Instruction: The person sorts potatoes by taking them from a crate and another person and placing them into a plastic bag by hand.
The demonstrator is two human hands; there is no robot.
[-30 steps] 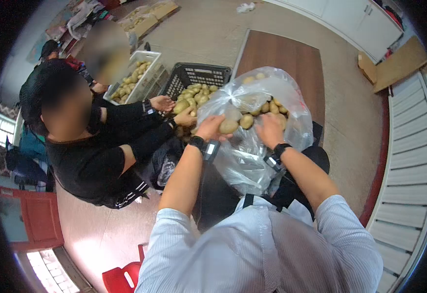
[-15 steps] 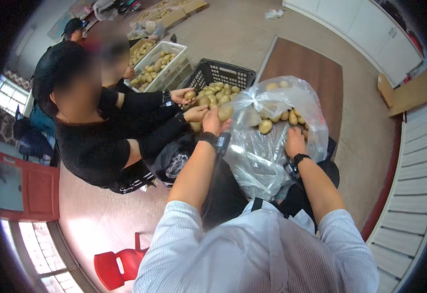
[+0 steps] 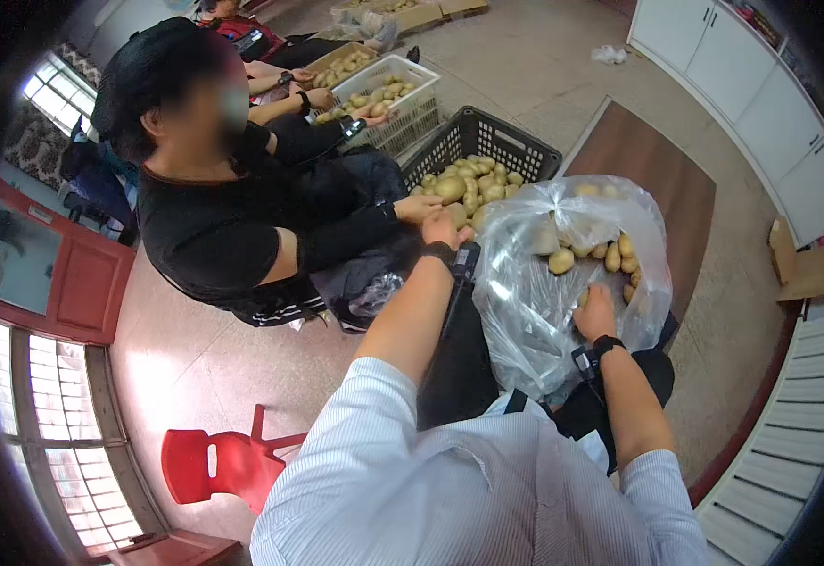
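My left hand (image 3: 441, 229) is at the near edge of the black crate (image 3: 522, 151), its fingers curled round a potato (image 3: 455, 215) that it partly hides. A co-worker's hand (image 3: 416, 208) is just left of it. Several potatoes (image 3: 484, 179) fill the crate. My right hand (image 3: 597, 314) is inside the opening of the clear plastic bag (image 3: 525, 325), fingers closed on a small potato (image 3: 583, 297) that barely shows. More potatoes (image 3: 613, 256) lie in the bag beyond this hand.
The co-worker in black (image 3: 209, 226) sits at the left. Behind are a white crate of potatoes (image 3: 412, 118) and other people's arms. A brown board (image 3: 657, 156) lies beyond the bag. A red chair (image 3: 238, 469) stands at the lower left, white cabinets (image 3: 733, 71) at the upper right.
The view has turned left, so the scene sits further right. My left hand has gone from the bag to the crate with a potato. My right hand has moved nearer in the bag and closed.
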